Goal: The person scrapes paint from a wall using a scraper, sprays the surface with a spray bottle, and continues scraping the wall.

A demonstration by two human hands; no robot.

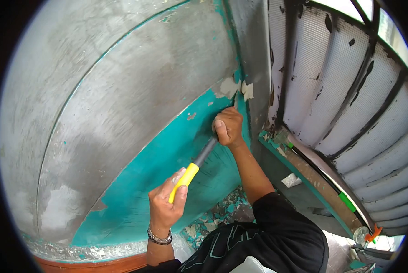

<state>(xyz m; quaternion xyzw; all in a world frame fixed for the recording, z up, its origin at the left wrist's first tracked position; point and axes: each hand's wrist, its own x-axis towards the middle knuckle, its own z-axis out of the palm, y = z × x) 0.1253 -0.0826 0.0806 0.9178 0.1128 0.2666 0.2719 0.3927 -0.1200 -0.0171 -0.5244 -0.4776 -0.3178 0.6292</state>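
Note:
My left hand (167, 198), with a bracelet at its wrist, is closed round the yellow grip of a scraper (205, 152) with a dark grey shaft. Higher up, my right hand (229, 126) is wrapped round the scraper's upper end, covering most of its head. A thin tip shows just above the right fist, at the inner corner of the wall. Teal paint (167, 150) covers the lower part of the wall (158, 82) beside both hands; bare grey surface lies above it. A loose pale flake (247, 90) sticks out at the corner by the tip.
Paint chips (213, 220) litter the floor below the wall. On the right, a ledge (313, 182) carries a long black-and-green pole (322, 175) and an orange piece (373, 233). Ribbed panels with dark bars (336, 77) stand behind it. A whitish block (291, 180) lies below the ledge.

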